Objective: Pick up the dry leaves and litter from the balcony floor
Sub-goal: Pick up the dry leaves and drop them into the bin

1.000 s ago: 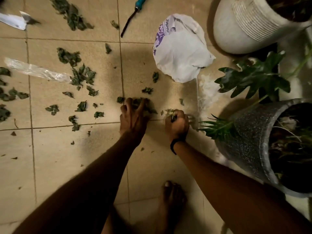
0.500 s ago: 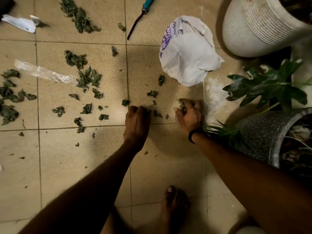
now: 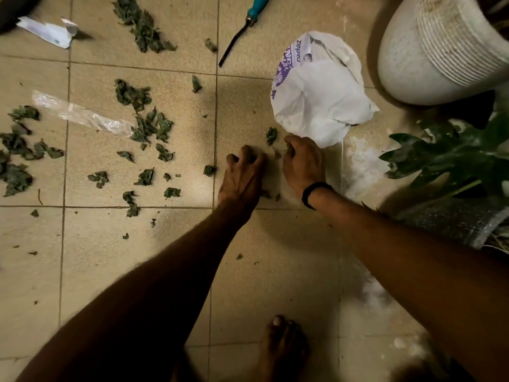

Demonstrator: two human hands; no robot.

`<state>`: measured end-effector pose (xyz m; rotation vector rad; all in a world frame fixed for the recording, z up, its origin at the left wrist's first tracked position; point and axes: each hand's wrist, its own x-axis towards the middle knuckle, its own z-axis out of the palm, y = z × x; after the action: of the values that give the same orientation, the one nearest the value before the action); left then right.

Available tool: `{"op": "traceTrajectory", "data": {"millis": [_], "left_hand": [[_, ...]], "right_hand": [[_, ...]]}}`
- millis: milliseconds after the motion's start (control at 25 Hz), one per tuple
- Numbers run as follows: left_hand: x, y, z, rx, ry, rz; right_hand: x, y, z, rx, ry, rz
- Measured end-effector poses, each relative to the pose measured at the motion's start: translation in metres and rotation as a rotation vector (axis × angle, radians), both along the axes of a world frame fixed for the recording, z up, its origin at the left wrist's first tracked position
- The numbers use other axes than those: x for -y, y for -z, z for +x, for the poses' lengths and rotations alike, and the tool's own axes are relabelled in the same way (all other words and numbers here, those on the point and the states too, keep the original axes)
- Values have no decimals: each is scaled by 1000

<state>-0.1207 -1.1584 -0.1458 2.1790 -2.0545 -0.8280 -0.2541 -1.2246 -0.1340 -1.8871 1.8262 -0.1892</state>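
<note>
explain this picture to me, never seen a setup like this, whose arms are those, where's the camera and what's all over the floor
There is no machine here: a person wears one camera on the head, looking down at their own arms and bare foot. On the tiled floor lie scattered dry leaves, a clear wrapper, a torn paper, a teal-handled tool and a white bag, with a white pot and a grey pot on the right. The left hand curls its fingers over some leaves on the floor; the right hand, with a dark wristband, grips a small clump of them.
</note>
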Motion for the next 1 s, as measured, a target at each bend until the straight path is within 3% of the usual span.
{"op": "traceTrajectory", "data": {"millis": [160,280,440,560,680,760,840,1000], "left_hand": [[-29,4,12,-56,6,-54],[-42,3,16,-103,-44,-28],[-52,-8,30,-179,-217,-54],[-51,-18,44,-130,-305,-145],[-40,-17,60,-161,-355,-76],[-36,-12,66,-202,-367,-35],[-36,-9,68,-157,-325,-46],[-43,-3,72,-103,-230,-62]], "right_hand": [[24,-2,24,-96,-161,198],[27,5,28,-171,-361,174],[7,13,26,-216,-450,105],[-22,13,25,-64,-247,103],[-45,10,16,61,96,46],[-51,7,8,129,207,47],[-51,6,0,113,135,72],[-65,6,8,65,-203,92]]}}
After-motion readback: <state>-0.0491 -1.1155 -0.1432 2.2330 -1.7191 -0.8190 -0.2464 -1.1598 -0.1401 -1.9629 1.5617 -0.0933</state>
